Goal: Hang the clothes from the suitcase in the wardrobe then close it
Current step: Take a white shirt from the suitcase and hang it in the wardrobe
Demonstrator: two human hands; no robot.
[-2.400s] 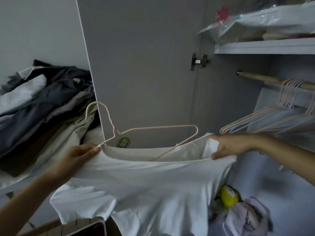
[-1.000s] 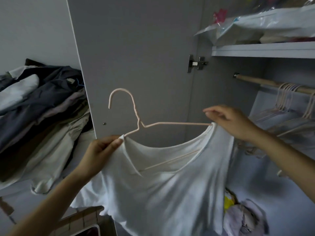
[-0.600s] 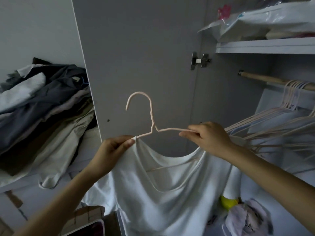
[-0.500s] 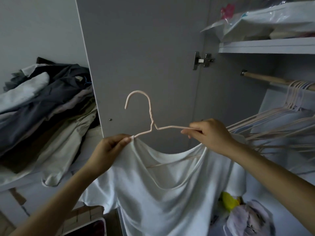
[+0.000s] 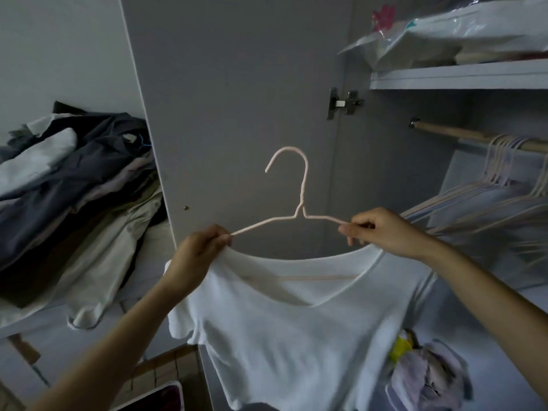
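- Head view shows my left hand (image 5: pixel 198 250) pinching the left shoulder of a thin pale-pink wire hanger (image 5: pixel 299 209), fingers curled round wire and collar together.
- My right hand (image 5: pixel 376 229) pinches the hanger's right shoulder wire, fingers curled, just above the neckline.
- Hanging from it is a white V-neck cotton T-shirt (image 5: pixel 302 330), draped in front of the open grey wardrobe door (image 5: pixel 237 84); the hanger's lower bar shows through the neck opening, so I judge the shirt seated on both shoulders.
- What the coming move turns on: the wooden wardrobe rail (image 5: pixel 462 134) lies up and to the right of the hook, well apart from it, and my right hand is the nearer one.
- The hanger's long axis runs left to right, roughly facing me, and its hook opens leftward; I judge it needs lifting and turning to catch the rail.
- Empty pink hangers (image 5: pixel 504 185) crowd the rail's right part, so the bare left stretch looks the easier target.
- A heap of dark and beige clothes (image 5: pixel 74 179) lies at left.
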